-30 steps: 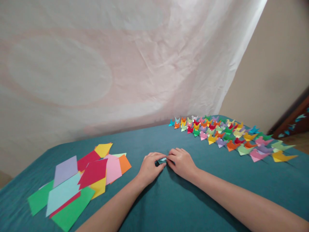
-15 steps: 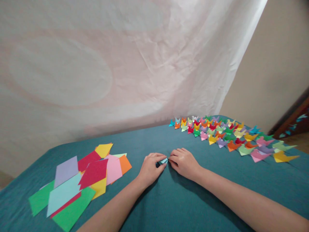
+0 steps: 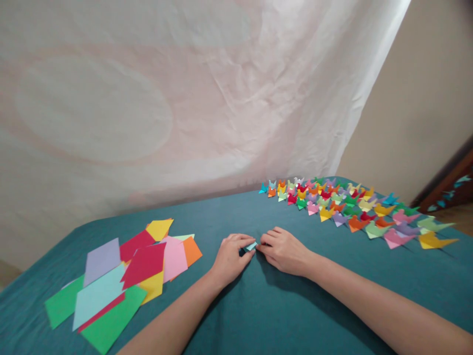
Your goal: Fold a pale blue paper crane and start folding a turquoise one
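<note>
My left hand [image 3: 231, 257] and my right hand [image 3: 283, 250] meet at the middle of the teal table [image 3: 281, 315]. Both pinch a small light-blue folded paper [image 3: 252, 245] that lies low over the cloth between them. Only a corner of that paper shows past the fingertips. Fingers of both hands are curled and pressed together on it.
A loose heap of coloured paper squares [image 3: 121, 276] lies to the left of my hands. Rows of several small folded paper birds [image 3: 347, 207] stand at the right and far right. A white cloth backdrop [image 3: 185, 98] hangs behind the table.
My right hand has slid slightly to the right and flattened a little; the light-blue paper stays pinched between both hands.
</note>
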Motion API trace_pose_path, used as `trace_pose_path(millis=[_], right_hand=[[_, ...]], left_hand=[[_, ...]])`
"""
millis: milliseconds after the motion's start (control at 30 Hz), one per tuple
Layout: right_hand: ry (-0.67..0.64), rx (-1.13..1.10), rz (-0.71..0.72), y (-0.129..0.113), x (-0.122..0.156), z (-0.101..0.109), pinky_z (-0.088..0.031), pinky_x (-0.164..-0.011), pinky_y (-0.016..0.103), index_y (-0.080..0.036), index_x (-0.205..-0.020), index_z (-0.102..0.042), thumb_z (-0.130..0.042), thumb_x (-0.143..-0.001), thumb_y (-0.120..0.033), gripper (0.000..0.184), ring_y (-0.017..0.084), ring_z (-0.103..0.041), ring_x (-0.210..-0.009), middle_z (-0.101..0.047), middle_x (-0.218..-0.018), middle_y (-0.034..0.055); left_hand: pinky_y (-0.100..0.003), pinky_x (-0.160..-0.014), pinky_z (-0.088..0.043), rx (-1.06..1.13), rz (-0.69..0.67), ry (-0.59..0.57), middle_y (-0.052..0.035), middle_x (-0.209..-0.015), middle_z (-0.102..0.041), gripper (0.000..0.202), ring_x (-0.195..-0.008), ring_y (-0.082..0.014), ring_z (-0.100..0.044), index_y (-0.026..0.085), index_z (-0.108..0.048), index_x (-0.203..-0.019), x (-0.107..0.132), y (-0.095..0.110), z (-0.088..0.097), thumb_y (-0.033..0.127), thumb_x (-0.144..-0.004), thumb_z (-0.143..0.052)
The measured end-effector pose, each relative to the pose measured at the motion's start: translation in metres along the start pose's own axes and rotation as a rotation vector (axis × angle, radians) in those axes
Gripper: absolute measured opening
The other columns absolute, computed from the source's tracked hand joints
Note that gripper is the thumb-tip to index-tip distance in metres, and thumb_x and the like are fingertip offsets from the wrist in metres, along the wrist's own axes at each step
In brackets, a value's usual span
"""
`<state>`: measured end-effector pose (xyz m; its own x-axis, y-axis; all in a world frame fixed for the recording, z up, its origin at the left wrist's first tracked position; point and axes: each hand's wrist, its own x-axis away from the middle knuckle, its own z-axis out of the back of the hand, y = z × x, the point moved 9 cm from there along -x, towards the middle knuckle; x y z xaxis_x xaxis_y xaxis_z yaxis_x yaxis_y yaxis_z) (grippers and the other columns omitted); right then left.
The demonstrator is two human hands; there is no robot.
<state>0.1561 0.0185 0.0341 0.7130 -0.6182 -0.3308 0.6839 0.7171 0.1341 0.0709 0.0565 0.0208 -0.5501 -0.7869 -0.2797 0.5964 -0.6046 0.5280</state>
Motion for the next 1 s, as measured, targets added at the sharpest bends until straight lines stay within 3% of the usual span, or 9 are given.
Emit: trace_pose_path(millis=[567,1000], right_hand=[[-0.129,0.01,-0.082,-0.002,-0.002,-0.002,-0.031,-0.073,0.033,-0.016,-0.092,-0.064,-0.047,-0.086,-0.017,0.018,0.019,-0.049,-0.084,-0.057,-0.09,0.0073],[-0.129,-0.013,-0.099,-0.002,-0.002,0.0,-0.033,-0.074,0.034,-0.016,-0.092,-0.065,-0.049,-0.084,-0.017,0.018,0.019,-0.049,-0.085,-0.057,-0.09,0.0071]], left_hand=[[-0.036,-0.089,-0.04,-0.124,-0.075,-0.01,-0.0022,-0.111,-0.062,0.026,-0.103,-0.0208,-0.052,0.028,-0.064,-0.109,0.005,0.012,-0.001,0.025,-0.087,-0.05],[-0.037,-0.093,-0.039,-0.15,-0.106,-0.037,-0.0036,-0.117,-0.06,0.029,-0.108,-0.0212,-0.051,0.027,-0.06,-0.115,0.009,0.016,0.0,0.026,-0.09,-0.046]])
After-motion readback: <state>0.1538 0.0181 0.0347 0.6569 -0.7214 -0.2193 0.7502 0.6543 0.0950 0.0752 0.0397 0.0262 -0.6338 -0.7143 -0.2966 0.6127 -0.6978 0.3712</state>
